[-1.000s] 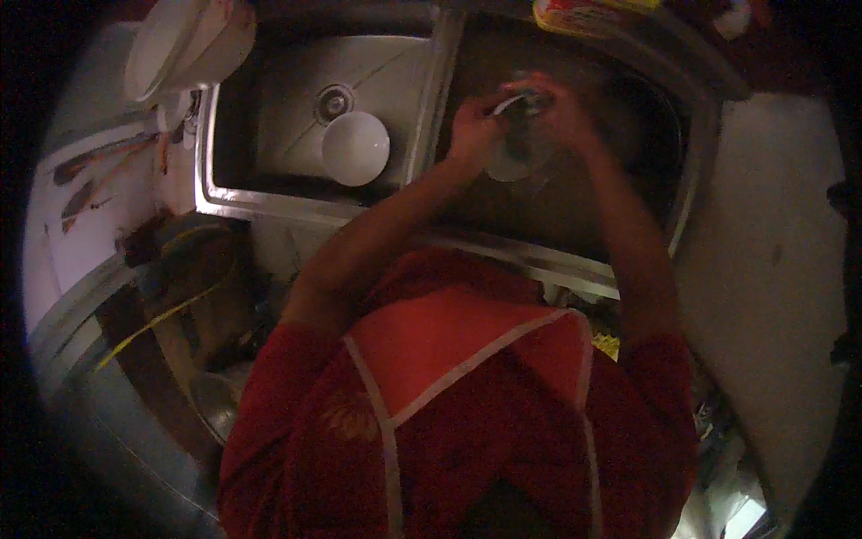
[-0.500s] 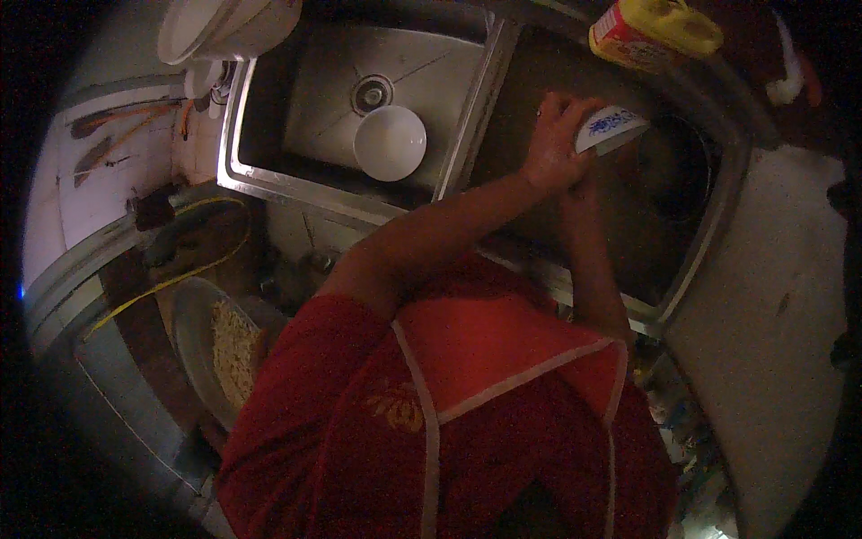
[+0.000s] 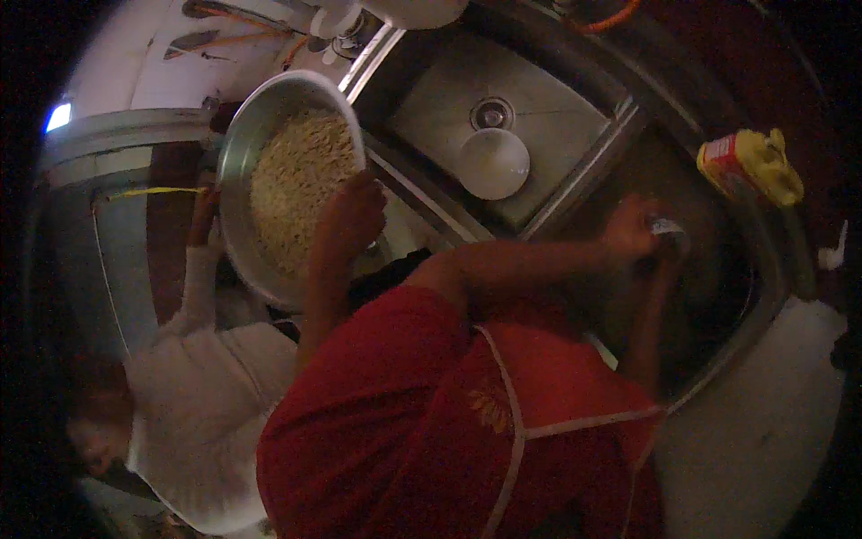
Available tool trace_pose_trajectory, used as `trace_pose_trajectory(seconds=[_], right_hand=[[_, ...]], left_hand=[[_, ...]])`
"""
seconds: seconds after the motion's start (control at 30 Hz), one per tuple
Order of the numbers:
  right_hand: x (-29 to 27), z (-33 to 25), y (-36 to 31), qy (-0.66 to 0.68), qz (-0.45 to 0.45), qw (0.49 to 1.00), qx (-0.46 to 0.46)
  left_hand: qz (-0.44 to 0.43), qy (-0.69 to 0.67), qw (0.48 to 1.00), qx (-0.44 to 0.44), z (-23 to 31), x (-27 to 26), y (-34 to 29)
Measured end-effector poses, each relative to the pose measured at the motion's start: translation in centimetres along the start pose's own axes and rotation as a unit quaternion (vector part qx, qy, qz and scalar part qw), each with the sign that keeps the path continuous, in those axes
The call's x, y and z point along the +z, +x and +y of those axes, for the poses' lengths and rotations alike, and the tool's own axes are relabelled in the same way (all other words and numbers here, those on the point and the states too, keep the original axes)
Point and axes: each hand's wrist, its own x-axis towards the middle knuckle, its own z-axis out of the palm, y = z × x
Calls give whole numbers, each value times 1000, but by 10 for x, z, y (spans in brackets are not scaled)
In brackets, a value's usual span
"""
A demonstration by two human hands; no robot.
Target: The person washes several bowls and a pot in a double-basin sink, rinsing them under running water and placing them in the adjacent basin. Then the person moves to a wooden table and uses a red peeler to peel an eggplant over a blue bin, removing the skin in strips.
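Over the right-hand sink (image 3: pixel 718 296) both my hands meet at a small bowl (image 3: pixel 664 226), white with a blue pattern. Only a strip of its side shows, tilted. My left hand (image 3: pixel 631 229) grips it from the left, fingers wrapped round it. From below, my right hand (image 3: pixel 668 260) closes on the bowl too; its fingers are dark and blurred. Inside the left-hand sink (image 3: pixel 422 121), a plain white bowl (image 3: pixel 494 163) lies just below the drain.
At my left, a co-worker in a white top (image 3: pixel 206 395) holds a large metal basin (image 3: pixel 235 193) of pale, chopped-looking food (image 3: pixel 301 180) with both hands. A yellow jug with a red label (image 3: pixel 750 166) stands at the right sink's far edge. A pale counter (image 3: pixel 763 431) extends at my right.
The view has swung left, shifting the sinks rightward in it. The co-worker has come into view, and the basin is now lifted beside the left sink. My hands still grip the patterned bowl.
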Motion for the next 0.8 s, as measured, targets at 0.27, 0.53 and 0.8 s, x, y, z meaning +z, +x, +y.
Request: trace_pose_trajectory(seconds=[0.27, 0.53, 0.8], right_hand=[[-38, 72, -25, -421, -100, 899, -71], [-61, 51, -98, -524, -72, 845, -82], [-72, 74, -220, -636, -32, 757, -147]], left_hand=[[44, 81, 982, 163, 38, -35, -28], [251, -420, 872, -5, 52, -128, -72], [315, -356, 869, -139, -41, -226, -108]])
